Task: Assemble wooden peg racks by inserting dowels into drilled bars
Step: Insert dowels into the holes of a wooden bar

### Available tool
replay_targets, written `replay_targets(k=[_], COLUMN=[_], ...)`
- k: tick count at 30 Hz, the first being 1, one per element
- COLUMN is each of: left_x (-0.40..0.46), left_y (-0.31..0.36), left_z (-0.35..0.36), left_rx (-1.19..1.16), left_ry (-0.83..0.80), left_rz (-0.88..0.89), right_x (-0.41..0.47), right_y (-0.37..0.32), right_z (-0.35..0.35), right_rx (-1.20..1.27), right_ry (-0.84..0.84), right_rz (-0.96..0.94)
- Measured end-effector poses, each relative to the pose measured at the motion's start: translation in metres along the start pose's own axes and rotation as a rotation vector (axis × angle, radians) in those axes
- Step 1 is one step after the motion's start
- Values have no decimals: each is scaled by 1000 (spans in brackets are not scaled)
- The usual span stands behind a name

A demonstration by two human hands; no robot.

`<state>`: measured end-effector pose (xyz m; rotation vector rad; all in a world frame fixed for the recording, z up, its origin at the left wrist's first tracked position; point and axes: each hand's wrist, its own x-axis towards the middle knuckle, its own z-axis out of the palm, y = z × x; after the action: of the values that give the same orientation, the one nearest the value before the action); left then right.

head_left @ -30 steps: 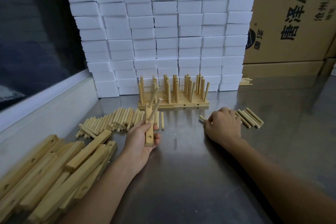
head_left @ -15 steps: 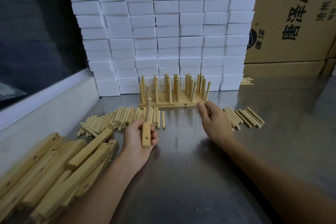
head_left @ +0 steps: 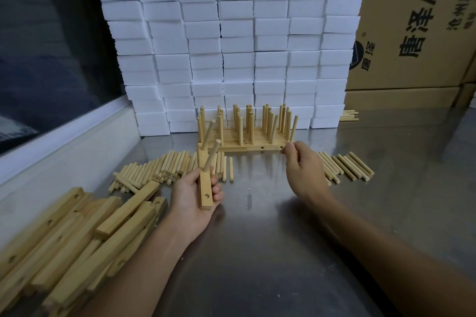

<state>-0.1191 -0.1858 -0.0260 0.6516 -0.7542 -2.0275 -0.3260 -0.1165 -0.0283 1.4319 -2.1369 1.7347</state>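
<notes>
My left hand (head_left: 190, 201) holds a short drilled bar (head_left: 205, 192) upright, with two dowels (head_left: 211, 156) slanting up out of its top and an empty hole near its lower end. My right hand (head_left: 304, 170) hovers to the right with its fingertips pinched; a dowel picked from the table is almost wholly hidden in it. Finished peg racks (head_left: 247, 147) stand side by side just beyond both hands. Loose dowels lie in a pile (head_left: 164, 170) behind my left hand and in a row (head_left: 347, 167) to the right of my right hand.
A heap of drilled wooden bars (head_left: 77, 234) fills the near left of the steel table (head_left: 283, 252). A wall of stacked white foam blocks (head_left: 231, 59) stands behind the racks, with cardboard boxes (head_left: 412, 33) behind it. A window ledge (head_left: 64, 141) runs along the left.
My right hand closed on a dowel on the table, lifted off and moved up and left towards the racks. My left hand turned the bar slightly.
</notes>
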Motion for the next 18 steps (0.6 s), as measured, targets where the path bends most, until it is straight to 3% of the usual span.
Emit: replay_targets(k=[8,14,18], left_x=[2,3,3], left_y=[-1,-2,0], left_z=[-2,-1,-1], left_rx=[0,25,11], left_ry=[-32,-51,-31], left_rz=[-1,7,20], right_x=[-5,-23,-29], right_y=[-8,-35,-49], right_z=[1,14,17], right_rx=[40,172,226], right_ry=[-159,-682,-743], right_rz=[33,39,34])
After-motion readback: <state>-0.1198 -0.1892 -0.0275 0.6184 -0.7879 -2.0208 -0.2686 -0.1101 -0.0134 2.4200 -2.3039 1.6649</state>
